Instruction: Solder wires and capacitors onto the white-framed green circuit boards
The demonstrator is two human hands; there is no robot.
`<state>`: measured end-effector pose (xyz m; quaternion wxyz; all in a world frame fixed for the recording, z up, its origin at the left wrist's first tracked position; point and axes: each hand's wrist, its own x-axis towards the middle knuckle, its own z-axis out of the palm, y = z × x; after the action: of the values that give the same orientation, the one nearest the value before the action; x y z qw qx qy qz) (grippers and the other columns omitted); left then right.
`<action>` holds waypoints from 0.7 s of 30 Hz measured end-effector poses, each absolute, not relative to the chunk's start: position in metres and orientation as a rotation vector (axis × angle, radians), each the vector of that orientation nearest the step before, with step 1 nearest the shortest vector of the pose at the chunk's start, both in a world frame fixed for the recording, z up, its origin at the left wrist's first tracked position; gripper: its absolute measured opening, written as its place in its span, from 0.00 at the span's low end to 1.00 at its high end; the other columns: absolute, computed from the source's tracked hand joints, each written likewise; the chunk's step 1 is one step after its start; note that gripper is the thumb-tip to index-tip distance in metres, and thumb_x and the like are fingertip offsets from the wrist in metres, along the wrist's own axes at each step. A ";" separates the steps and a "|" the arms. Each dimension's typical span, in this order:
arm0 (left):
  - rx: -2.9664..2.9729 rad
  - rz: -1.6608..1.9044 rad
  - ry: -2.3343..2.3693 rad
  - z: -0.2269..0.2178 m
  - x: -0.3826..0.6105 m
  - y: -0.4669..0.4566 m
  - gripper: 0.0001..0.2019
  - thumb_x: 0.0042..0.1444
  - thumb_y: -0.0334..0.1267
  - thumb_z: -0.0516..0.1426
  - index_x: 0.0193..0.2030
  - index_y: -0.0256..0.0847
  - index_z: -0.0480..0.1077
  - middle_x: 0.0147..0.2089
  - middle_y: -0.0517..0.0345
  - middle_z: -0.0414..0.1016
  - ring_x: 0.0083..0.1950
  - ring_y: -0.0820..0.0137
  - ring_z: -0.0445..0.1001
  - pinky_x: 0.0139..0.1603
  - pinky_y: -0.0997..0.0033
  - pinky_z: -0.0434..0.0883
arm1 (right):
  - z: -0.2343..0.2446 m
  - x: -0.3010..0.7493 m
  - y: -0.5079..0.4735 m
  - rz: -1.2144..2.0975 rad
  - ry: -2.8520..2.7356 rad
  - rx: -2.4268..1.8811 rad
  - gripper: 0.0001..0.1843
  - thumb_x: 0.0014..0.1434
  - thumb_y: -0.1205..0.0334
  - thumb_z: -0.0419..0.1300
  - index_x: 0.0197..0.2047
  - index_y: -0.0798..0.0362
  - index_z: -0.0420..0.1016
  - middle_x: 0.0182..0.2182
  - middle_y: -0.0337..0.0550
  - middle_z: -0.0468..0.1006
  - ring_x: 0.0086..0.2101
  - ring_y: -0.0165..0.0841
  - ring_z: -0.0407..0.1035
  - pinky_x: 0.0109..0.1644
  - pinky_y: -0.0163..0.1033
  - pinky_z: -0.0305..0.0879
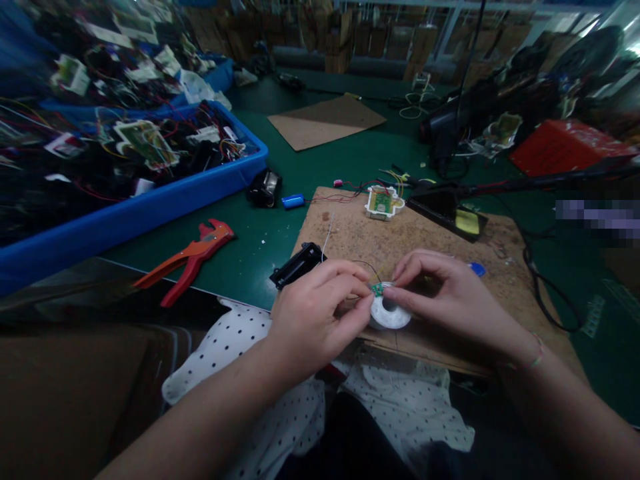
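Fingers: left hand [310,313] and right hand [450,297] pinch the small green board [377,288] between their tips.
Just beneath fingertips: white solder spool [391,315] on brown work board [430,233].
Beside left fingers: black part [297,265].
Farther left: red wire stripper [190,257].

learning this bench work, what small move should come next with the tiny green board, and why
Probably lay the tiny green board on the brown workboard: left hand and right hand both pinch it above the solder spool, so neither is free.
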<state>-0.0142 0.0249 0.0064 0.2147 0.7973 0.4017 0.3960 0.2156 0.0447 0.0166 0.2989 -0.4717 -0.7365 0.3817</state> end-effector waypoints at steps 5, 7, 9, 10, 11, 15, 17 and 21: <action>2.134 1.072 1.055 0.005 -0.012 0.024 0.01 0.60 0.31 0.60 0.36 0.39 0.74 0.48 0.55 0.78 0.36 0.76 0.76 0.35 0.77 0.73 | 0.017 0.216 0.044 1.015 -1.973 -1.260 0.09 0.56 0.57 0.70 0.32 0.51 0.75 0.37 0.39 0.78 0.38 0.32 0.73 0.44 0.40 0.68; 2.103 1.063 1.053 0.006 -0.013 0.025 0.02 0.59 0.30 0.60 0.35 0.39 0.73 0.49 0.54 0.79 0.36 0.76 0.76 0.32 0.78 0.72 | 0.017 0.217 0.044 1.023 -1.975 -1.258 0.09 0.57 0.57 0.69 0.32 0.50 0.75 0.37 0.40 0.79 0.39 0.33 0.73 0.44 0.40 0.68; 2.082 1.028 1.035 0.007 -0.014 0.025 0.03 0.59 0.30 0.60 0.34 0.39 0.72 0.49 0.53 0.80 0.36 0.75 0.77 0.31 0.78 0.72 | 0.017 0.217 0.043 1.023 -1.981 -1.247 0.08 0.57 0.57 0.69 0.32 0.50 0.75 0.37 0.40 0.79 0.39 0.33 0.73 0.44 0.40 0.68; 2.078 1.008 1.019 0.007 -0.014 0.026 0.03 0.59 0.30 0.60 0.33 0.39 0.72 0.48 0.53 0.80 0.36 0.75 0.77 0.31 0.78 0.72 | 0.017 0.216 0.043 1.013 -1.984 -1.242 0.08 0.57 0.58 0.69 0.32 0.50 0.75 0.37 0.40 0.78 0.39 0.32 0.73 0.44 0.40 0.68; 2.078 0.987 1.002 0.007 -0.014 0.026 0.03 0.58 0.29 0.60 0.33 0.38 0.72 0.47 0.54 0.81 0.35 0.75 0.77 0.30 0.78 0.72 | 0.017 0.216 0.043 0.999 -1.986 -1.238 0.07 0.57 0.58 0.69 0.32 0.50 0.75 0.37 0.39 0.78 0.39 0.32 0.73 0.44 0.39 0.68; 2.085 0.924 0.995 0.005 -0.011 0.026 0.04 0.58 0.29 0.59 0.33 0.38 0.70 0.46 0.55 0.82 0.29 0.78 0.74 0.29 0.77 0.71 | 0.015 0.216 0.044 0.953 -1.996 -1.244 0.07 0.56 0.60 0.69 0.33 0.49 0.75 0.38 0.39 0.78 0.40 0.32 0.73 0.44 0.39 0.68; 2.076 0.902 1.018 0.005 -0.010 0.026 0.04 0.59 0.30 0.58 0.33 0.39 0.70 0.46 0.55 0.82 0.27 0.79 0.73 0.28 0.77 0.71 | 0.014 0.216 0.044 0.953 -2.001 -1.254 0.08 0.56 0.60 0.69 0.33 0.49 0.74 0.38 0.39 0.78 0.40 0.32 0.73 0.44 0.40 0.68; 2.057 0.900 1.065 0.005 -0.008 0.025 0.04 0.58 0.30 0.59 0.33 0.38 0.69 0.46 0.56 0.83 0.25 0.80 0.71 0.26 0.78 0.69 | 0.015 0.215 0.044 0.944 -2.012 -1.264 0.08 0.56 0.59 0.69 0.33 0.50 0.74 0.38 0.39 0.78 0.40 0.33 0.73 0.45 0.40 0.68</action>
<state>-0.0080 0.0250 0.0046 0.3223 0.7837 0.4056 0.3427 0.2151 0.0439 0.0150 0.2884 -0.4733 -0.7535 0.3536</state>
